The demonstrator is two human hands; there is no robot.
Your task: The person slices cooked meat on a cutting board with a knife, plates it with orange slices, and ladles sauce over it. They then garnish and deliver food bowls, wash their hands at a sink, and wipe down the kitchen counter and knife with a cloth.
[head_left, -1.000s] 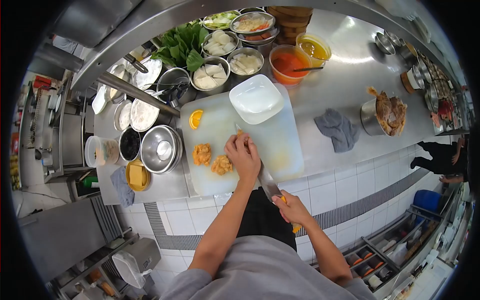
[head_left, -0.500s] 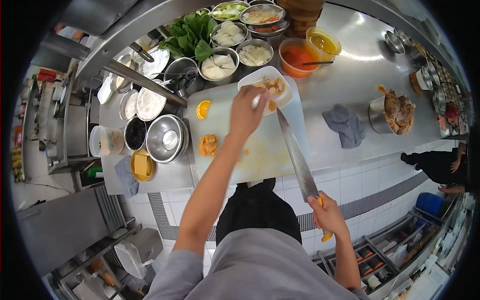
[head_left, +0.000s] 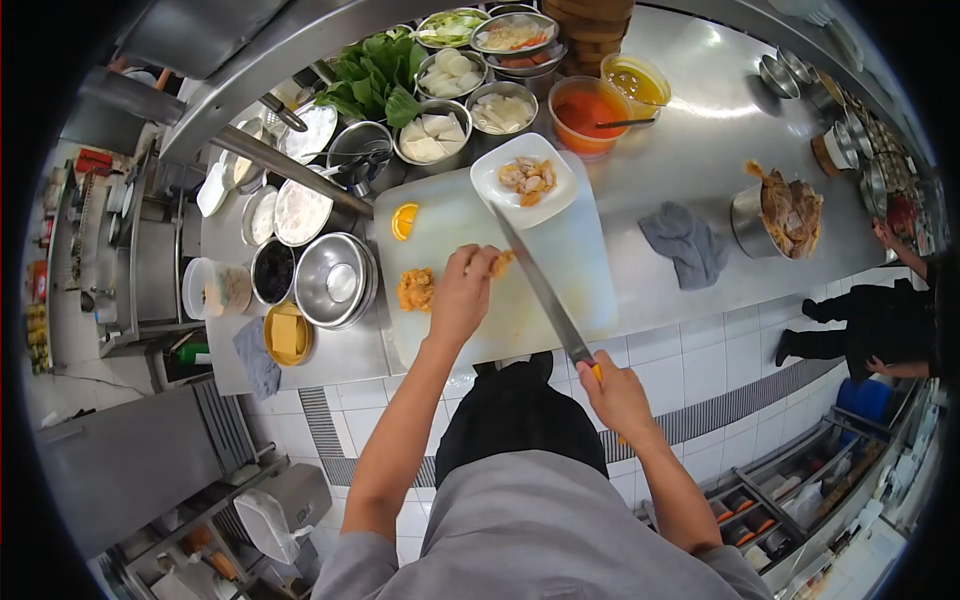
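Observation:
My left hand (head_left: 462, 296) is closed on a fried piece (head_left: 501, 264) above the middle of the cutting board (head_left: 560, 275). In my right hand (head_left: 612, 395) is the yellow handle of a long knife (head_left: 543, 290), its blade slanting up and left over the board. The knife tip is near the lower edge of a square white bowl (head_left: 556, 207), which holds cut pieces (head_left: 528, 180). A pile of fried pieces (head_left: 416, 290) and an orange slice (head_left: 404, 221) lie on the board's left side.
Stacked metal bowls (head_left: 332, 283) stand left of the board. Behind are food bowls, leafy greens (head_left: 375, 80) and a tub of red sauce (head_left: 588, 118). To the right lie a grey cloth (head_left: 684, 246) and a pot of meat (head_left: 752, 224). Another person (head_left: 880, 325) stands at far right.
My left hand has left the white bowl and come down to the board, now closed on a fried piece. The knife has moved left. More of the other person shows.

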